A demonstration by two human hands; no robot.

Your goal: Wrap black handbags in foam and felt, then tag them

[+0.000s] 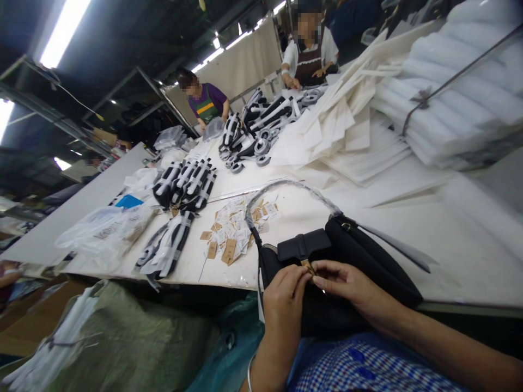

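A black handbag [359, 256] rests on the near edge of the white table [449, 239], its plastic-wrapped handle [286, 188] arching up over it. My left hand [284, 296] and my right hand [347, 283] meet at the bag's front flap. Their fingertips pinch a small brown tag [307, 267] just under the flap's clasp. A pile of brown and white paper tags [235, 228] lies on the table just left of the bag.
Black-and-white wrapped straps [186, 182] and more of the same [253, 130] lie farther back. Clear plastic bags [102, 228] sit at left, stacked white sheets [359, 125] and white rolls [461, 92] at right. Two people work at the far end. A green sack [122, 337] lies below the table.
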